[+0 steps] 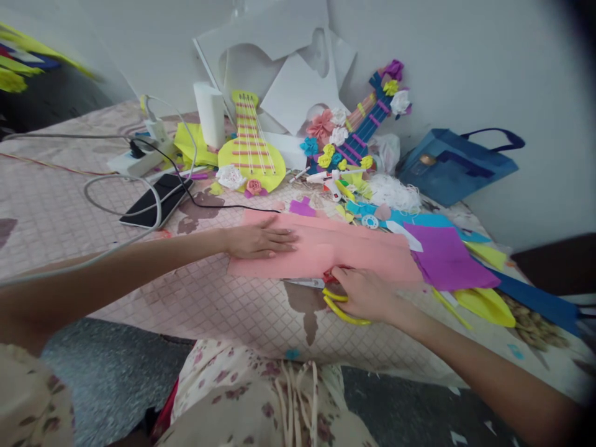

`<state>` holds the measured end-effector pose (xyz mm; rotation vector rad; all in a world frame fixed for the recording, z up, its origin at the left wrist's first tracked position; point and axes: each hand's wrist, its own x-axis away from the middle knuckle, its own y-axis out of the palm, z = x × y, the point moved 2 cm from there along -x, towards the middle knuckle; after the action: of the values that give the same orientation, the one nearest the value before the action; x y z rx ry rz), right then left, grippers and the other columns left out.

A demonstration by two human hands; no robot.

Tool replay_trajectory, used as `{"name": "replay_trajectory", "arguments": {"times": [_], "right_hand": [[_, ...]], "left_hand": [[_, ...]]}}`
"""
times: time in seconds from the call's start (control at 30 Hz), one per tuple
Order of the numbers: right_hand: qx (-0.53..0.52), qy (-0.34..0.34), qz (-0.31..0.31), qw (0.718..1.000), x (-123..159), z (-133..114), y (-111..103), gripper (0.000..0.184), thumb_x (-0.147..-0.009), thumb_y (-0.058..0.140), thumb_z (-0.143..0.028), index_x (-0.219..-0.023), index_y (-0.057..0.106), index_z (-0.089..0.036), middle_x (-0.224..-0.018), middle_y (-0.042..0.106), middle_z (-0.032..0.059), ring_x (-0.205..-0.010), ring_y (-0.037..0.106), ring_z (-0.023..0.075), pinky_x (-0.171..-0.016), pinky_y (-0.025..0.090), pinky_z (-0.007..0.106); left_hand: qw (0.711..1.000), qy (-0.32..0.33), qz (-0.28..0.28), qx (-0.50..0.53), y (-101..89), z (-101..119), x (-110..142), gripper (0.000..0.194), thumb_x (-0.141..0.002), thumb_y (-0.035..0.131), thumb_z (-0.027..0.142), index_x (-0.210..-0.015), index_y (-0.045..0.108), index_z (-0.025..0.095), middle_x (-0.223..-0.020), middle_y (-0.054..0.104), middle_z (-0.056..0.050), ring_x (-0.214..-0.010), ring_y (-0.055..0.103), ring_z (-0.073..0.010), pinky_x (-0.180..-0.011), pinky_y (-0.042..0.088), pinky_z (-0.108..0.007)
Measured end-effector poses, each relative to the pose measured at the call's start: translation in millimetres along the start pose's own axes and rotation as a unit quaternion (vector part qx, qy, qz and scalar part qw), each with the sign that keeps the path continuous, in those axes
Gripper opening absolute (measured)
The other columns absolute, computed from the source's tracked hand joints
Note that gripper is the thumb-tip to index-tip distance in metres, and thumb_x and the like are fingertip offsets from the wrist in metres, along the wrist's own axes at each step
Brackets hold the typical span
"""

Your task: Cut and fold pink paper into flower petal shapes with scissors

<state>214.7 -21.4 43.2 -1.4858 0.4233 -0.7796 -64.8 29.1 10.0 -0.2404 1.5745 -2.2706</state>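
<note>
Your right hand (pixel 367 295) partly hides the scissors (pixel 347 315) near the center; upper left, you see yellow pieces (pixel 13 81) blurred, cut off.

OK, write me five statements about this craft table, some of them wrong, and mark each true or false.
1. The left hand lies on the pink paper. True.
2. The purple sheet is at the left end of the pink paper. False: the purple sheet is at its right end.
3. The scissors by the right hand have yellow on their handles. True.
4. The bag is bright yellow. False: the bag is blue.
5. The yellow guitar shape has white strings. True.
</note>
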Motion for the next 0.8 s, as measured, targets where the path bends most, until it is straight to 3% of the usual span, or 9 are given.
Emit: {"name": "replay_trajectory", "arguments": {"times": [0.5, 0.8], "right_hand": [[0.045, -0.011, 0.006, 0.999, 1.3, 4.1, 4.2, 0.035, -0.079, 0.054, -0.05, -0.086, 0.053, -0.016, -0.074, 0.067, 0.0088, -0.066, 0.063, 0.0227, -0.052, 0.03, 0.026], [0.011, 0.002, 0.021, 1.0, 2.8, 1.9, -1.9, 0.036, -0.078, 0.053, -0.048, -0.093, 0.054, -0.015, -0.085, 0.067, 0.0108, -0.078, 0.064, 0.026, -0.062, 0.038, 0.031]], "left_hand": [[1.0, 0.001, 0.0, -0.021, 3.3, -4.1, -0.3, 0.05, -0.095, 0.026, 0.036, -0.144, 0.019, 0.03, -0.152, 0.017, 0.0, -0.139, 0.014, -0.0159, -0.112, -0.003, -0.04], [0.999, 0.011, 0.023, -0.021, -0.4, -1.0, 0.5, 0.049, -0.095, 0.027, 0.035, -0.143, 0.024, 0.027, -0.151, 0.019, -0.003, -0.139, 0.016, -0.0187, -0.112, -0.004, -0.043]]}}
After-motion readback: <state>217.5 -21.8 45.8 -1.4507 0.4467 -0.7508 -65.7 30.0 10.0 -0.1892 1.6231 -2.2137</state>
